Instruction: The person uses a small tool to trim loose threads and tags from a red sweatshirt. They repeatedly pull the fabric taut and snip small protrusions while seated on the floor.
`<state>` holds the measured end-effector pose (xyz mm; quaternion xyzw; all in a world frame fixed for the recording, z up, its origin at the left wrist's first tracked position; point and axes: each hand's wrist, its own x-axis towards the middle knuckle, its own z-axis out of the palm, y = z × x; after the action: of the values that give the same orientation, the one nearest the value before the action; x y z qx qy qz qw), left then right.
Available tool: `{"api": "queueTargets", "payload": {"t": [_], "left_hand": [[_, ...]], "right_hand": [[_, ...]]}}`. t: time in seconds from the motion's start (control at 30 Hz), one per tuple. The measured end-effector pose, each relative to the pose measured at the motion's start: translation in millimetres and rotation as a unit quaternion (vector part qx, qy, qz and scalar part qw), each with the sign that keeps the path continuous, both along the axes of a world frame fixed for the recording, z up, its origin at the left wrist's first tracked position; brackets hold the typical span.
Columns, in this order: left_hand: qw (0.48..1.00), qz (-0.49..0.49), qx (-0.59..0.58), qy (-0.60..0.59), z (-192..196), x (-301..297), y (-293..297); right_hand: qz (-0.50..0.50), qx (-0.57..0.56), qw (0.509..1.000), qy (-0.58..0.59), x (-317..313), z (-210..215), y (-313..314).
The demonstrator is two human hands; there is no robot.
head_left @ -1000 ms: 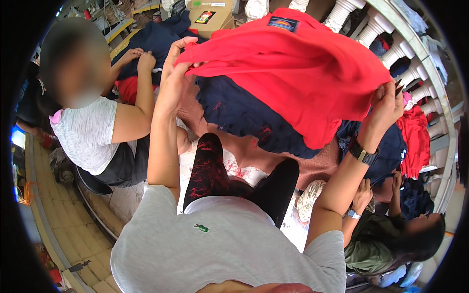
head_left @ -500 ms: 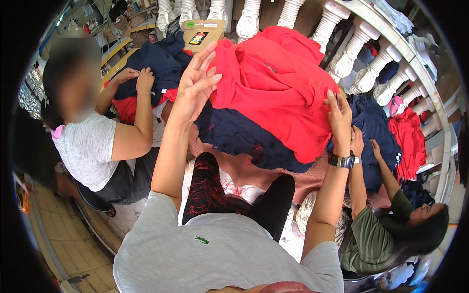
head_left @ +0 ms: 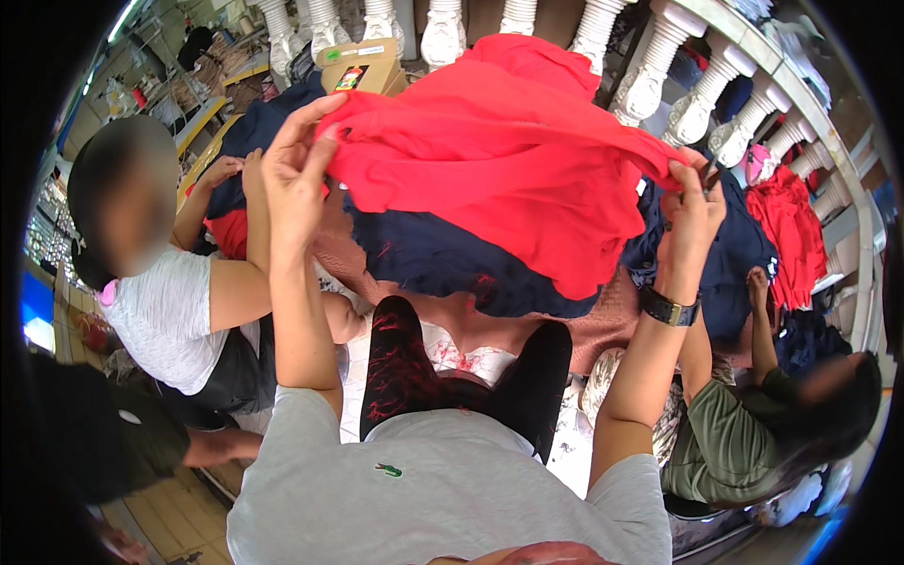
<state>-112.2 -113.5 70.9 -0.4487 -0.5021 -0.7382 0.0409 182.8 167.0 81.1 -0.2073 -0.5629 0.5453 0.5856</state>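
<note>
I hold a red garment spread out in front of me, above a pile of clothes. My left hand pinches its left edge near the collar. My right hand, a dark watch on its wrist, grips the right edge. Under the red cloth lies a navy blue garment on top of a pinkish one. My legs in black and red trousers stretch toward the pile.
A person in a white top sits at my left, hands on a navy garment. Another person in a green top sits at my right. White balusters line the back. A cardboard box stands behind. More red clothes lie right.
My hands have pulled apart, and the red garment is now stretched wider between them. My right hand has taken hold of its right edge again.
</note>
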Motion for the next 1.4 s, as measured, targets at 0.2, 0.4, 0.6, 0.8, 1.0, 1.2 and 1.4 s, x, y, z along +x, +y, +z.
{"api": "queueTargets", "payload": {"t": [0.2, 0.4, 0.6, 0.8, 1.0, 1.2, 1.4], "left_hand": [[0.987, 0.07, -0.043, 0.136, -3.7, -33.4, 41.6], [0.957, 0.116, -0.245, 0.099, -37.4, -40.5, 72.6], [0.98, 0.052, -0.189, -0.041, -55.2, -45.3, 63.1], [0.979, 0.062, -0.187, -0.05, -65.2, -39.1, 64.9], [0.974, 0.045, -0.224, 0.007, -62.5, -43.4, 54.4], [0.982, 0.015, -0.186, 0.004, -89.9, -42.4, 56.0], [0.977, -0.03, -0.21, -0.015, -82.5, -39.0, 46.5]], "right_hand": [[-0.088, 0.033, 0.996, -0.008, -7.9, 11.1, 27.1], [-0.147, 0.147, 0.961, -0.183, -21.7, -40.6, 56.0], [-0.026, 0.078, 0.981, -0.177, -10.7, -53.9, -24.3], [0.026, 0.045, 0.976, -0.213, -22.9, -94.9, -53.3], [0.045, 0.113, 0.965, -0.232, -10.3, -35.7, -94.0], [0.242, 0.251, 0.827, -0.441, 5.5, -39.8, -120.9], [0.618, 0.286, 0.68, -0.271, 30.3, 5.2, -131.4]]}}
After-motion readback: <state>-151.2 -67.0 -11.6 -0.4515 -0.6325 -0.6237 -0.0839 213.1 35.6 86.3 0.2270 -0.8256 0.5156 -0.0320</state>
